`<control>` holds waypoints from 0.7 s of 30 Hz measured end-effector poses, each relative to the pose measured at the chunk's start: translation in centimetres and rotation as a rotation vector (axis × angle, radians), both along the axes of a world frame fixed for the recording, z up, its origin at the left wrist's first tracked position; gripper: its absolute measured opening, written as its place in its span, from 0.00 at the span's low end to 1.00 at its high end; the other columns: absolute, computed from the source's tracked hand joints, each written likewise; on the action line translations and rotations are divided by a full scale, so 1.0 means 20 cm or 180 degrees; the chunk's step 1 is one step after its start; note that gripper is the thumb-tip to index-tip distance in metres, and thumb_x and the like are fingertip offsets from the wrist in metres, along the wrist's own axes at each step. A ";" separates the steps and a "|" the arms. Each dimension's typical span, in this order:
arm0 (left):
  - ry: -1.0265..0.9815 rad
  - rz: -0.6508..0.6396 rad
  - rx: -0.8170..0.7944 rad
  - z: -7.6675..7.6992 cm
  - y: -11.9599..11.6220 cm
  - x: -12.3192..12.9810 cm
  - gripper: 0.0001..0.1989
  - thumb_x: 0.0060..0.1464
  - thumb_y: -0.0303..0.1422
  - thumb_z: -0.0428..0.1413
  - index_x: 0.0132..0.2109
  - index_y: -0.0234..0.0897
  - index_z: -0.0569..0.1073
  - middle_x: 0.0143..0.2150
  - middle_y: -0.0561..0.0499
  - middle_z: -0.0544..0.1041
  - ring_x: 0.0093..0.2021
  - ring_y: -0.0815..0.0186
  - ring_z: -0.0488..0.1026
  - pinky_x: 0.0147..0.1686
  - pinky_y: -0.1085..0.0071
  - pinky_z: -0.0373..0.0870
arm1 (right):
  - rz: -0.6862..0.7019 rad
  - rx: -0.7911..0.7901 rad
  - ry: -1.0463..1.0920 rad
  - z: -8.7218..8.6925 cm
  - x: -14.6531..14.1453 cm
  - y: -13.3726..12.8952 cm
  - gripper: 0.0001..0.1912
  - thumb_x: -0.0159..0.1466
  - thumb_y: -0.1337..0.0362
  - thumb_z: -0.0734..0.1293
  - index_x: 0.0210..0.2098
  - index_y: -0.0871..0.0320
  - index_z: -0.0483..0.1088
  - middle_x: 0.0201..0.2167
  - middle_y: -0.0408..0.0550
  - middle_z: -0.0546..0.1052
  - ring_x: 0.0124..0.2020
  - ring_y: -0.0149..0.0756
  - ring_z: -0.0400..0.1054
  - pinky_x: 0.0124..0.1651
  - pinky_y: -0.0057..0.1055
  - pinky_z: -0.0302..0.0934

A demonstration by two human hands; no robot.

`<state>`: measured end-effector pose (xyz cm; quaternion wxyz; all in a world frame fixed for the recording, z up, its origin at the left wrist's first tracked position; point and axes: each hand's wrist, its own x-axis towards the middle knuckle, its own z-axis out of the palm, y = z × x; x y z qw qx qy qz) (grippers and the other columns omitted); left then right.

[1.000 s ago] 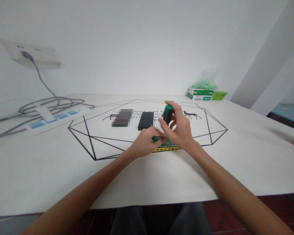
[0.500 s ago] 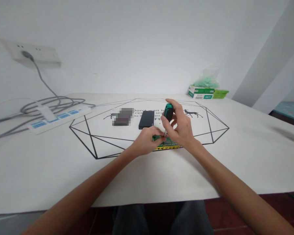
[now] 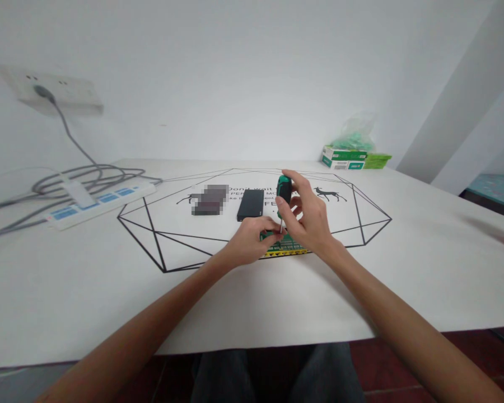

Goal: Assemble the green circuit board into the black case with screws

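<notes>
1. The right hand (image 3: 313, 218) grips the handle of the green-and-black screwdriver (image 3: 284, 188) between thumb and fingers.
2. Half a second ago this handle leans to the right; now it stands nearly upright, so the tool seems better aligned above the yellow-edged green board (image 3: 293, 242).
3. This board lies on the worktop (image 3: 252, 308), under both hands.
4. The left hand (image 3: 247, 243) has thumb and forefinger close together beside the shaft; what they pinch, I cannot tell.

forearms (image 3: 172, 305) angled inward, left hand (image 3: 247, 242) low and bent, right hand (image 3: 309, 217) higher, curled
</notes>
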<state>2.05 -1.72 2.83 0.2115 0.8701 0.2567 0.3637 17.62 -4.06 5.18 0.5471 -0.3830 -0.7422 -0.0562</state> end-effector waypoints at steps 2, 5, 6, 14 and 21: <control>0.0010 -0.0023 0.0003 0.00 0.00 0.00 0.07 0.53 0.24 0.56 0.36 0.34 0.79 0.37 0.47 0.81 0.38 0.63 0.78 0.42 0.68 0.73 | -0.0002 0.0018 0.0025 0.00 0.00 0.00 0.23 0.66 0.63 0.59 0.60 0.53 0.57 0.49 0.51 0.74 0.25 0.28 0.69 0.27 0.30 0.65; -0.0040 -0.0022 -0.0022 -0.01 0.00 0.00 0.04 0.53 0.27 0.58 0.35 0.34 0.79 0.37 0.47 0.81 0.38 0.63 0.77 0.42 0.69 0.73 | -0.0082 0.0035 0.0026 0.00 -0.01 -0.01 0.22 0.65 0.63 0.60 0.59 0.52 0.58 0.49 0.50 0.74 0.24 0.28 0.69 0.26 0.30 0.65; -0.0065 -0.0013 -0.0046 -0.01 0.00 0.00 0.04 0.53 0.28 0.59 0.35 0.34 0.79 0.36 0.47 0.81 0.38 0.63 0.77 0.42 0.69 0.73 | -0.0133 0.0056 0.0029 0.00 -0.01 -0.01 0.22 0.65 0.63 0.60 0.58 0.52 0.58 0.49 0.50 0.74 0.23 0.28 0.69 0.25 0.30 0.65; -0.0079 -0.0057 -0.0150 -0.02 0.01 0.01 0.05 0.54 0.26 0.57 0.35 0.34 0.79 0.37 0.47 0.81 0.39 0.62 0.78 0.44 0.68 0.73 | -0.0285 0.0109 0.0127 0.00 -0.01 0.00 0.22 0.64 0.61 0.62 0.57 0.52 0.59 0.42 0.47 0.74 0.21 0.27 0.68 0.22 0.28 0.63; 0.0092 -0.0062 -0.0253 -0.01 0.01 0.01 0.09 0.54 0.24 0.55 0.37 0.35 0.80 0.37 0.48 0.82 0.38 0.64 0.78 0.41 0.69 0.73 | -0.0210 0.0098 0.0176 -0.01 -0.01 0.00 0.22 0.64 0.61 0.62 0.57 0.52 0.59 0.39 0.46 0.75 0.21 0.26 0.68 0.20 0.26 0.63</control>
